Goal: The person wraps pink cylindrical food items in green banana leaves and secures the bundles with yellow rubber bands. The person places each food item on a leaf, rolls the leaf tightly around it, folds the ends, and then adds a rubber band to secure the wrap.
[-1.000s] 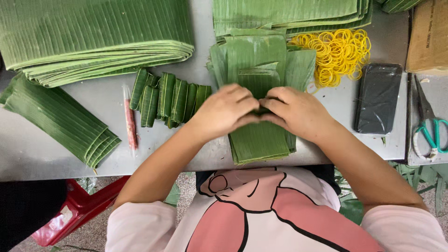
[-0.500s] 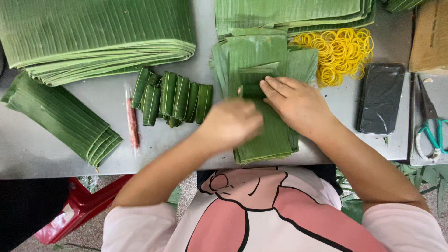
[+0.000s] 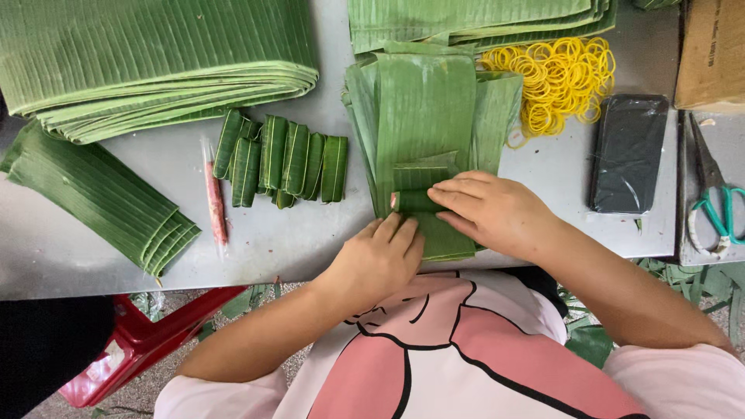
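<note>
My right hand (image 3: pixel 493 213) presses a small roll of green banana leaf (image 3: pixel 413 201) on top of a stack of leaf strips (image 3: pixel 423 109); a pink filling end shows at the roll's left. My left hand (image 3: pixel 378 260) rests with fingers together at the stack's near-left edge, touching the leaf just below the roll. Left of the stack lies a row of several finished green leaf rolls (image 3: pixel 281 159). A thin pink sausage in clear wrap (image 3: pixel 215 203) lies beside them.
Large folded banana leaf piles (image 3: pixel 147 58) fill the far left, a folded bundle (image 3: pixel 101 202) at left. Yellow rubber bands (image 3: pixel 559 81), a black phone (image 3: pixel 628 151), green-handled scissors (image 3: pixel 718 206) and a cardboard box (image 3: pixel 710 50) are at right. A red stool (image 3: pixel 147 337) stands below the grey table (image 3: pixel 295 240).
My hands were together over the leaf; my left hand pulled back to the near edge, then returned to the stack's corner, while my right hand stayed on the roll.
</note>
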